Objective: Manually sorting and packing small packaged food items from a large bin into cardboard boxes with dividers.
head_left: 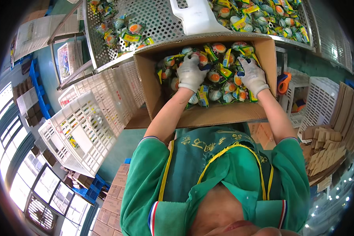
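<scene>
An upright-sided cardboard box (165, 118) sits before me, with many clear-wrapped egg-shaped items (214, 77) bearing yellow-green labels inside. My left hand (191, 72), in a whitish knit glove with dark patches, presses among the packs left of the middle. Its fingertips are partly hidden beside an orange-and-white pack (203, 60), so a grip on it is unclear. Near the box's right wall, my right hand (251, 73) wears a similar glove. Its thumb and fingers are apart, touching the packs beneath.
Beyond the box, a perforated metal table (159, 23) carries more wrapped packs (262, 17) and a white plastic scoop-like container (194, 17). White plastic crates (76, 132) stand at left. An orange tape dispenser (284, 83) is at right, near flattened cardboard (327, 150).
</scene>
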Tool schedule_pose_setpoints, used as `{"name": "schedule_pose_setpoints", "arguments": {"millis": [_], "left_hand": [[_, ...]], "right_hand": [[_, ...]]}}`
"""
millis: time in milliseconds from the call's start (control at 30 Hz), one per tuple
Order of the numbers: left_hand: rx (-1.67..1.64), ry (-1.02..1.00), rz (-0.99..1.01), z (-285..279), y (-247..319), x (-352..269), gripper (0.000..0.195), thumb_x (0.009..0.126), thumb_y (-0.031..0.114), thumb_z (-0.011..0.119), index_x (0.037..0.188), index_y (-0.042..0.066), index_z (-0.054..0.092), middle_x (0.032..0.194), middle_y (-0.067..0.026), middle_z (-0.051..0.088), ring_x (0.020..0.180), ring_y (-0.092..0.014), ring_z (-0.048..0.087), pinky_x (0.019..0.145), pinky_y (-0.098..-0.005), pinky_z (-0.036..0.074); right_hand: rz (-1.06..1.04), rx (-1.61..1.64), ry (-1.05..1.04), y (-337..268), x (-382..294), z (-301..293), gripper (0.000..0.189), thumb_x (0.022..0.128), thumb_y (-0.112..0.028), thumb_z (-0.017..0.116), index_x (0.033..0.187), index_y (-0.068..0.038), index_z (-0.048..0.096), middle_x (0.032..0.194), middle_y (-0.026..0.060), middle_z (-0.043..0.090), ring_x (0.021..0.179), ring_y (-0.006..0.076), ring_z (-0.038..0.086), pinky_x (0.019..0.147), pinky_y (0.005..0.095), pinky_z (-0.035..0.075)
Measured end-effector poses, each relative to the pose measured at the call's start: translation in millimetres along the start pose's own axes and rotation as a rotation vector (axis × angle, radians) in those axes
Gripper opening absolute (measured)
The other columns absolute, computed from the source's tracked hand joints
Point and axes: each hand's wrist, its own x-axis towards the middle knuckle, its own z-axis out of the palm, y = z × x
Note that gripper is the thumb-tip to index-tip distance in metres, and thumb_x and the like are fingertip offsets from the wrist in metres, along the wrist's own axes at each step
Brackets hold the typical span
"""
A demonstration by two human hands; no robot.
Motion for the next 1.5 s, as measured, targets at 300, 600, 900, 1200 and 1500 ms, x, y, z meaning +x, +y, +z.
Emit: {"name": "schedule_pose_setpoints", "arguments": {"millis": [300, 600, 900, 1200, 1500], "left_hand": [[-0.226, 0.094, 0.172, -27, -21, -24, 0.056, 0.062, 0.034, 0.081, 0.107, 0.008, 0.061, 0.093, -0.0139, 0.061, 0.082, -0.03, 0.062, 0.071, -0.0387, 0.05], [0.056, -0.39, 0.003, -112, -55, -130, 0.054, 0.067, 0.036, 0.077, 0.107, 0.004, 0.061, 0.091, -0.0161, 0.06, 0.08, -0.034, 0.061, 0.069, -0.0395, 0.049], [0.09, -0.268, 0.051, -115, -64, -144, 0.048, 0.072, 0.041, 0.071, 0.101, 0.005, 0.057, 0.093, -0.017, 0.058, 0.079, -0.034, 0.061, 0.068, -0.0432, 0.05], [0.129, -0.045, -0.053, -133, -69, -150, 0.057, 0.069, 0.036, 0.075, 0.114, 0.006, 0.056, 0.094, -0.0119, 0.06, 0.079, -0.029, 0.063, 0.068, -0.0366, 0.051], [0.429, -0.512, 0.046, -61, -52, -66, 0.062, 0.071, 0.032, 0.072, 0.121, 0.004, 0.05, 0.103, -0.0119, 0.063, 0.087, -0.029, 0.064, 0.073, -0.0377, 0.053]], "right_hand": [[-0.253, -0.014, 0.137, -24, 12, -12, 0.042, 0.079, -0.029, 0.065, 0.116, -0.013, 0.053, 0.119, 0.0161, 0.052, 0.106, 0.034, 0.056, 0.088, 0.0417, 0.046], [-0.709, -0.218, 0.043, -113, 5, -63, 0.049, 0.072, -0.027, 0.073, 0.113, -0.008, 0.053, 0.109, 0.0144, 0.055, 0.099, 0.0285, 0.059, 0.085, 0.0371, 0.049], [-0.708, -0.389, 0.1, -67, 13, 12, 0.064, 0.074, -0.035, 0.07, 0.13, -0.012, 0.048, 0.136, 0.0094, 0.044, 0.128, 0.0287, 0.037, 0.108, 0.0469, 0.021], [-0.961, 0.015, 0.462, -121, 5, -44, 0.055, 0.076, -0.02, 0.069, 0.126, -0.017, 0.048, 0.122, 0.0134, 0.051, 0.094, 0.0303, 0.059, 0.082, 0.0377, 0.049], [-0.907, 0.313, 0.532, -159, 62, 12, 0.031, 0.078, -0.015, 0.062, 0.109, -0.017, 0.061, 0.098, 0.0091, 0.062, 0.085, 0.0308, 0.063, 0.072, 0.0379, 0.052]]}}
